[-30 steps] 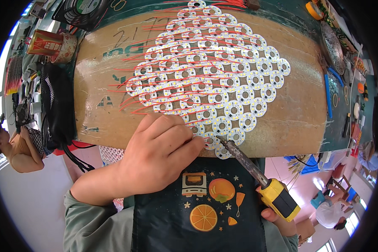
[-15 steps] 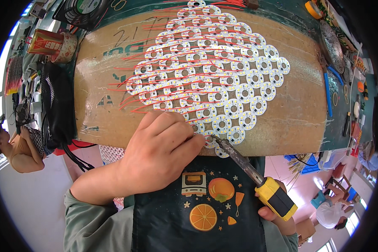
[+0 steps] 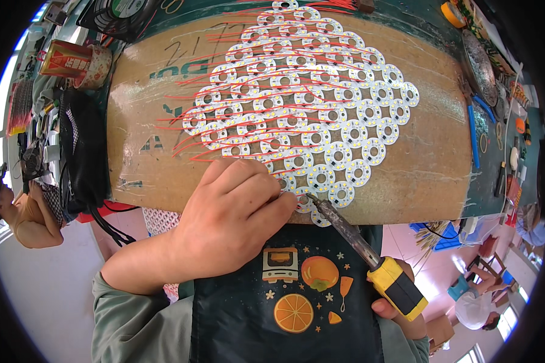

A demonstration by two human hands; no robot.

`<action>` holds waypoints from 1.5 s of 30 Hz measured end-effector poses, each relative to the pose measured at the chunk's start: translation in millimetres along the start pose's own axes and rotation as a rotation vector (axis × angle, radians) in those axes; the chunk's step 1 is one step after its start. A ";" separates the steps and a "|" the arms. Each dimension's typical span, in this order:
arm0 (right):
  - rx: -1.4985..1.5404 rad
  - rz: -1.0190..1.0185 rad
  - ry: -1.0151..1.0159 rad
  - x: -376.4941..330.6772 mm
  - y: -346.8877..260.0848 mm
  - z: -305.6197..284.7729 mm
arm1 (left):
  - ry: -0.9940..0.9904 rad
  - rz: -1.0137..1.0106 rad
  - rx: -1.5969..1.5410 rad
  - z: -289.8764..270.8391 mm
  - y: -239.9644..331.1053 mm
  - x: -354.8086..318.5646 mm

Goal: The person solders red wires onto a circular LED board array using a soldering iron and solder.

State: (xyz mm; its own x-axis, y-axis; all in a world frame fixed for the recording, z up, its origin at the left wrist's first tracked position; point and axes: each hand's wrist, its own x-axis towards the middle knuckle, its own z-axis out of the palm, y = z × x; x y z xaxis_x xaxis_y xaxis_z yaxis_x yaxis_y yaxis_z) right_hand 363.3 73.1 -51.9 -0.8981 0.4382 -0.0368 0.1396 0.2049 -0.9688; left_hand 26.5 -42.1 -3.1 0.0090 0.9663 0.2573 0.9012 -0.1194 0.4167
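Observation:
A diamond-shaped sheet of round white LED boards (image 3: 354, 133) lies on a brown board, with thin red wires (image 3: 212, 91) running leftward from many of them. My left hand (image 3: 230, 209) is closed in a pinch at the sheet's near edge, its knuckles covering a few boards. A bit of red wire shows at its fingertips; most of what it pinches is hidden. In my right hand (image 3: 390, 307) is a soldering iron (image 3: 396, 287) with a yellow and black handle. Its dark tip meets a ring board close beside my left fingertips.
The brown board (image 3: 436, 163) rests on a green table. Pliers with blue handles (image 3: 473, 133), a metal dish (image 3: 478, 66) and orange tape (image 3: 452, 15) lie at the right. A red tin (image 3: 66, 63), a black fan (image 3: 118, 18) and a black bag (image 3: 82, 151) stand left. Other people sit farther off.
The soldering iron's handle has shifted very slightly left and downward, with its tip still at the same ring board. My left hand keeps its place and pinch.

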 end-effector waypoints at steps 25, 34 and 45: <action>0.109 -0.023 0.004 -23.9 15.6 -4.0 | -0.019 0.027 0.010 0.4 10.5 -5.2; 0.154 0.031 -0.109 -22.5 16.5 -6.0 | -0.040 0.038 0.016 1.0 10.6 -5.2; 0.059 -0.021 -0.029 -7.7 0.9 -2.9 | -0.035 0.037 0.016 2.6 11.5 -5.0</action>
State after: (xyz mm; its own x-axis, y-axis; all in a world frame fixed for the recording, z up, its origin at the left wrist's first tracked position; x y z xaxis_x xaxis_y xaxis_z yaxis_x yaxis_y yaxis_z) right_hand 371.6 72.4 -51.8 -0.9126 0.4083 -0.0221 0.0960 0.1614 -0.9822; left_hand 37.9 -47.7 -1.9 0.0571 0.9689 0.2409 0.9069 -0.1513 0.3934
